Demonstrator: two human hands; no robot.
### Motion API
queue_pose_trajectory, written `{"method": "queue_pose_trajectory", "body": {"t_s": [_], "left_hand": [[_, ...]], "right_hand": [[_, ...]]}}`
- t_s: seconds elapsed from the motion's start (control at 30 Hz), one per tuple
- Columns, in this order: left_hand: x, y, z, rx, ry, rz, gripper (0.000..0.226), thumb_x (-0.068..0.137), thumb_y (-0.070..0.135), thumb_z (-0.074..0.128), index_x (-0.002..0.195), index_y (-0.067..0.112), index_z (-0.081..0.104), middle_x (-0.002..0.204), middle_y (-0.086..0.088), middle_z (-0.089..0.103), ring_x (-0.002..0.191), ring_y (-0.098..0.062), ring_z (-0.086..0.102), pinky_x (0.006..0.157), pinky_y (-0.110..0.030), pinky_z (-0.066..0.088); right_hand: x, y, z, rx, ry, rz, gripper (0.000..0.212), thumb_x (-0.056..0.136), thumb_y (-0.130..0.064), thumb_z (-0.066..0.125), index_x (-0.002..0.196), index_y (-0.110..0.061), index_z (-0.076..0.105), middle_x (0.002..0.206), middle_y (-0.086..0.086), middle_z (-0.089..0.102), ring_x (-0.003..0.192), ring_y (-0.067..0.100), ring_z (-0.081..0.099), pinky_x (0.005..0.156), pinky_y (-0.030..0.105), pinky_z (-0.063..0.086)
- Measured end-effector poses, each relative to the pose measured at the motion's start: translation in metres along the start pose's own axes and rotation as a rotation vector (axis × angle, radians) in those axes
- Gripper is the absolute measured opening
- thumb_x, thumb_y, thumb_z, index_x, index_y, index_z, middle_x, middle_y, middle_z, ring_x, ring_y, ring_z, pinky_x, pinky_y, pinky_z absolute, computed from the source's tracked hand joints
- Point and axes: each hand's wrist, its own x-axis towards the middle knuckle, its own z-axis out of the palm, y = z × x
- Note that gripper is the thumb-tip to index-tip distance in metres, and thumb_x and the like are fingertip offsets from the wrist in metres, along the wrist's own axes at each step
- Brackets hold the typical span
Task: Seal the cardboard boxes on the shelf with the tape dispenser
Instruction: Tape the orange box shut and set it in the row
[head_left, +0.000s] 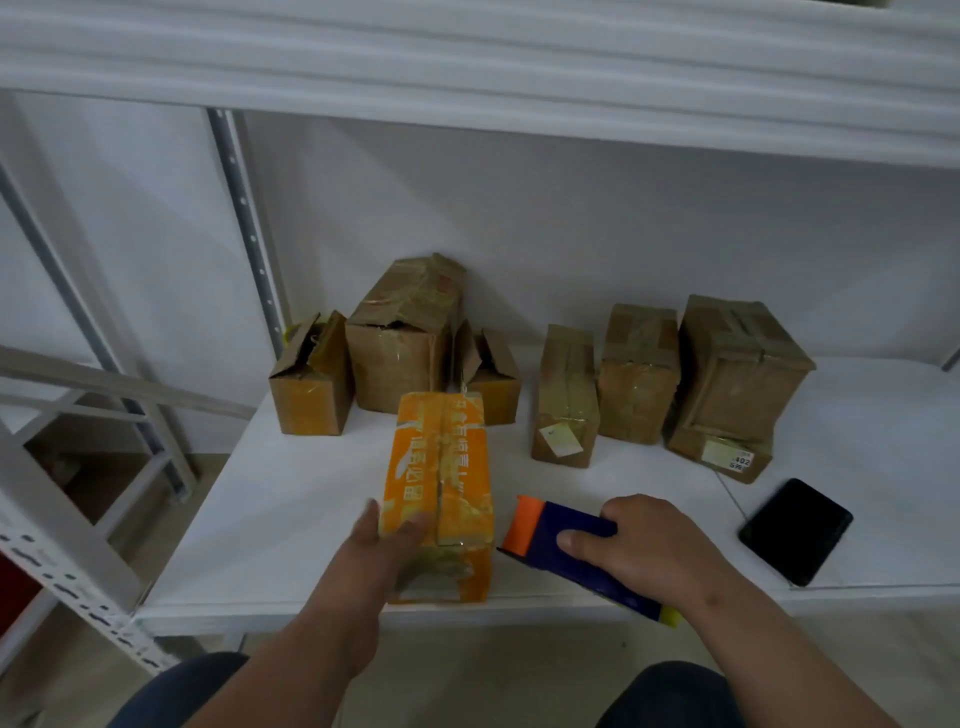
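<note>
I am steadying the orange box (440, 483) at the shelf (291, 499) front with my left hand (387, 545) curled over its near corner, gripping the dispenser (576, 551) in my right hand (649, 545) just beside it, and risking crooked tape if the box slides.

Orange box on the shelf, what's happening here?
A person is sealing boxes. Their left hand holds the near end of the orange box on the white shelf; the right hand grips a blue tape dispenser beside it. Brown boxes stand behind, some with flaps open.
</note>
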Motion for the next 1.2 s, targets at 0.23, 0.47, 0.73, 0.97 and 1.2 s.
{"method": "queue_pose_trajectory", "body": {"t_s": [0.23, 0.47, 0.73, 0.97, 1.2], "left_hand": [[-0.003, -0.003, -0.007, -0.128, -0.134, -0.029, 0.067, 0.082, 0.06, 0.058, 0.138, 0.024, 0.052, 0.119, 0.003, 0.069, 0.117, -0.022, 0.06, 0.117, -0.044, 0.027], [-0.01, -0.008, -0.013, -0.099, -0.098, -0.069, 0.069, 0.092, 0.069, 0.029, 0.13, 0.021, 0.06, 0.123, -0.004, 0.068, 0.121, -0.023, 0.058, 0.115, -0.045, 0.032], [-0.011, -0.005, -0.023, -0.252, -0.098, -0.122, 0.05, 0.1, 0.05, 0.037, 0.129, 0.017, 0.06, 0.125, 0.0, 0.067, 0.12, -0.014, 0.057, 0.11, -0.04, 0.035], [-0.021, 0.0, -0.014, -0.021, -0.088, -0.175, 0.05, 0.081, 0.061, 0.062, 0.123, 0.035, 0.057, 0.123, 0.005, 0.065, 0.118, -0.02, 0.055, 0.105, -0.055, 0.035], [-0.023, 0.001, 0.002, -0.209, 0.047, -0.154, 0.046, 0.096, 0.045, 0.05, 0.136, 0.021, 0.045, 0.124, -0.009, 0.059, 0.117, -0.032, 0.054, 0.106, -0.057, 0.039]], "right_hand": [[-0.007, -0.01, 0.0, -0.124, 0.089, -0.049, 0.041, 0.081, -0.068, 0.053, 0.072, -0.028, 0.051, 0.067, -0.006, 0.055, 0.063, 0.007, 0.054, 0.053, 0.021, 0.032], [-0.011, -0.006, 0.007, -0.064, 0.071, -0.037, 0.042, 0.082, -0.068, 0.053, 0.073, -0.027, 0.051, 0.067, -0.006, 0.055, 0.063, 0.007, 0.055, 0.053, 0.02, 0.034], [-0.015, -0.005, 0.009, -0.042, 0.084, -0.035, 0.039, 0.082, -0.067, 0.054, 0.074, -0.029, 0.049, 0.07, -0.008, 0.055, 0.065, 0.006, 0.055, 0.054, 0.019, 0.035], [-0.024, -0.007, 0.018, 0.058, 0.1, 0.004, 0.044, 0.083, -0.065, 0.053, 0.071, -0.024, 0.049, 0.07, -0.007, 0.055, 0.066, 0.008, 0.056, 0.056, 0.021, 0.038], [-0.035, -0.017, 0.027, 0.103, 0.16, 0.027, 0.046, 0.081, -0.067, 0.051, 0.072, -0.022, 0.051, 0.071, -0.005, 0.056, 0.067, 0.011, 0.058, 0.06, 0.024, 0.043]]}}
